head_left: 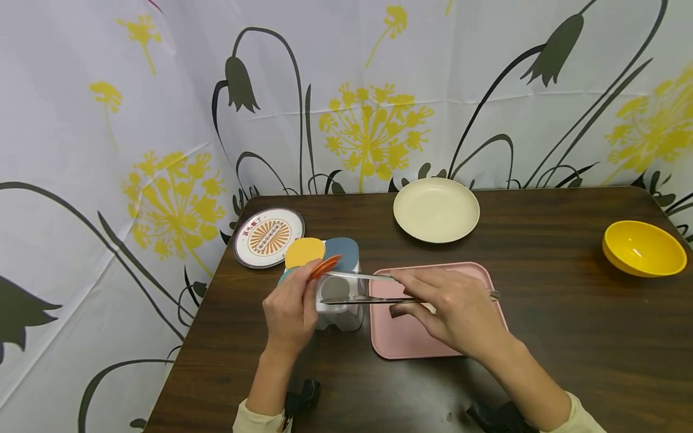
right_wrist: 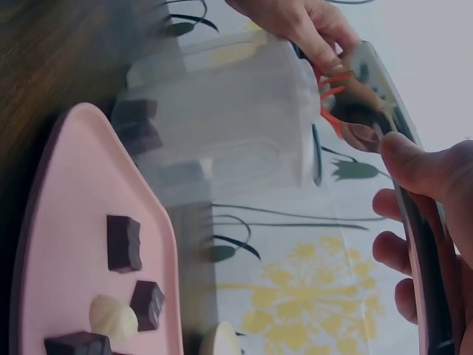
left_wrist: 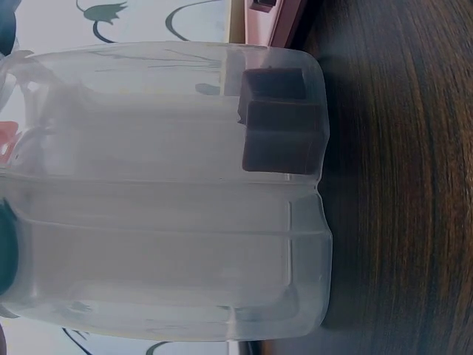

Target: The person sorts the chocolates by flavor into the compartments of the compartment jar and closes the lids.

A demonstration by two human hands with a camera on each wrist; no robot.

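Both hands busy — left hand [head_left: 290, 313] grips container [head_left: 340, 300] w/ orange lid [head_left: 325, 266]; right hand [head_left: 452, 310] pinches tongs [head_left: 360, 287].

Both forearms come up from the bottom edge of the head view, pale sleeves at the wrists. The left hand [head_left: 290, 313], lower centre-left, stands upright with fingers curled and the thumb pinching at the top. The right hand [head_left: 455, 307], just right of centre, lies palm down, fingers stretched leftward and closed in a pinch.
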